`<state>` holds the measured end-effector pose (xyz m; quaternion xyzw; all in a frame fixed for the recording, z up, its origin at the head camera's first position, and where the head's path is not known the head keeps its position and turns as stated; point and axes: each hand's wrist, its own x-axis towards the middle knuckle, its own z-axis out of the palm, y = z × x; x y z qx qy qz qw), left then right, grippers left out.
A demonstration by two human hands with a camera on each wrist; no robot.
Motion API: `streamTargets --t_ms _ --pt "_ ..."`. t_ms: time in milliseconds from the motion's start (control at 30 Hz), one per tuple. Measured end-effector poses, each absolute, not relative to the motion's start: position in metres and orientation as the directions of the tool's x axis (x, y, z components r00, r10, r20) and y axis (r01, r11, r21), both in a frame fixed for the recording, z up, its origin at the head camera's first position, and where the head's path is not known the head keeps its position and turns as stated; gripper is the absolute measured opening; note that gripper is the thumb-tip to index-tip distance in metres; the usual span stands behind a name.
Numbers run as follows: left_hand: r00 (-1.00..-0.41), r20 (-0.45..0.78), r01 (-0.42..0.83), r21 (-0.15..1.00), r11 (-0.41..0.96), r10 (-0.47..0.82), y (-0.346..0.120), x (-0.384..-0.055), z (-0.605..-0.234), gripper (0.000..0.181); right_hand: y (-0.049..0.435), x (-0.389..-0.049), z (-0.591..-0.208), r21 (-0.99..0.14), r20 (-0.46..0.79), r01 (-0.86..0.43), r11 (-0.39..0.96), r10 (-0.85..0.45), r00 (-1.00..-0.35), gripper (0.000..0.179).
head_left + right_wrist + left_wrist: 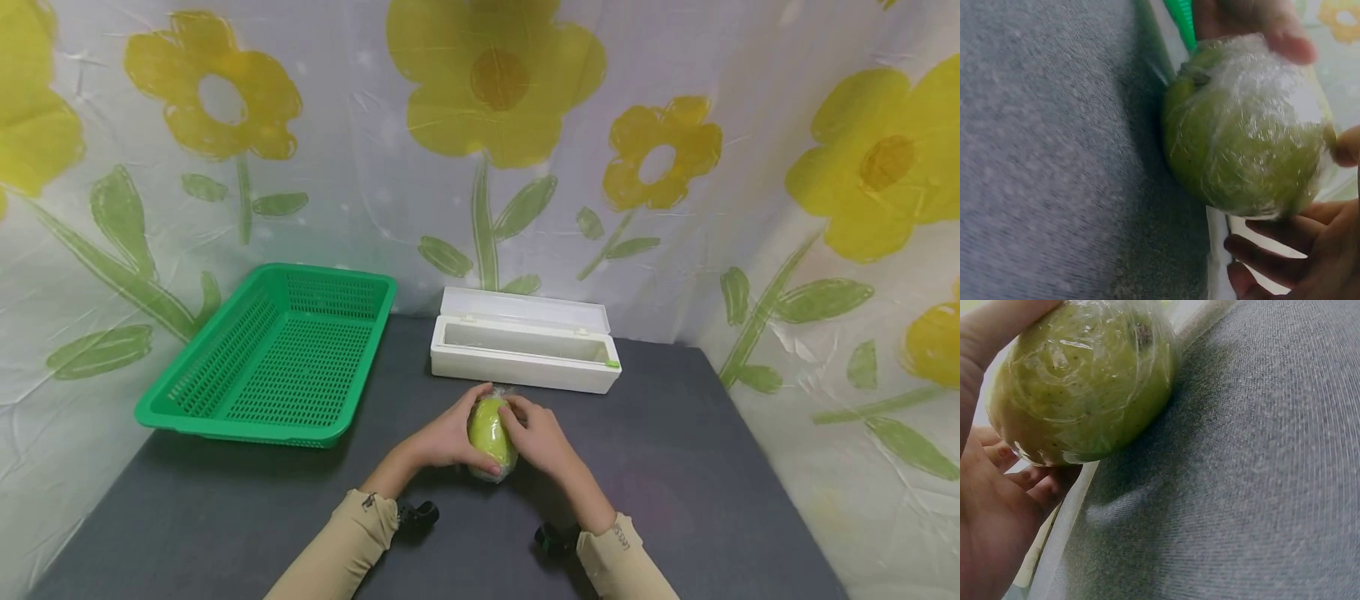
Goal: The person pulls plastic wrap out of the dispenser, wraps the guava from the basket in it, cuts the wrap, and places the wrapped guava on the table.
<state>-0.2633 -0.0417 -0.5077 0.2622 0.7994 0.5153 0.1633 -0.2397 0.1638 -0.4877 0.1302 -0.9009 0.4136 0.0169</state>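
Note:
A yellow-green, speckled fruit [489, 429] wrapped in clear cling film is held low over the dark table, between both hands. My left hand [448, 433] grips it from the left, thumb across the near end and fingers round the far side. From the right, my right hand [542, 437] has its thumb and fingertips on the wrapped surface near the far end. In the right wrist view, the crinkled cling film [1260, 94] gleams over the fruit, with the right thumb [1347, 147] at its side. A dark spot [1142, 332] marks the fruit in the left wrist view.
Behind the hands stands a long white dispenser box [525, 367], its lid raised and a green slider [612, 364] at its right end. A green slotted basket [360, 367] sits at the left. Flower-printed curtain [337, 233] borders the grey tabletop [675, 467].

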Motion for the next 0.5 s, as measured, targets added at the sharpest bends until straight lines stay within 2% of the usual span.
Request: streamTargets --t_ms 167,500 --pt "-0.809 0.013 0.242 0.918 0.313 0.588 -0.0431 -0.2641 -0.5097 0.142 0.1665 -0.2437 -0.486 -0.766 0.085 -0.207 0.609 -0.222 -0.971 0.045" --pt "-0.808 0.031 0.29 0.89 0.352 0.588 -0.0431 -0.2658 -0.5121 0.121 0.1639 -0.2482 -0.4852 -0.786 0.06 -0.184 0.59 -0.224 -0.973 0.045"
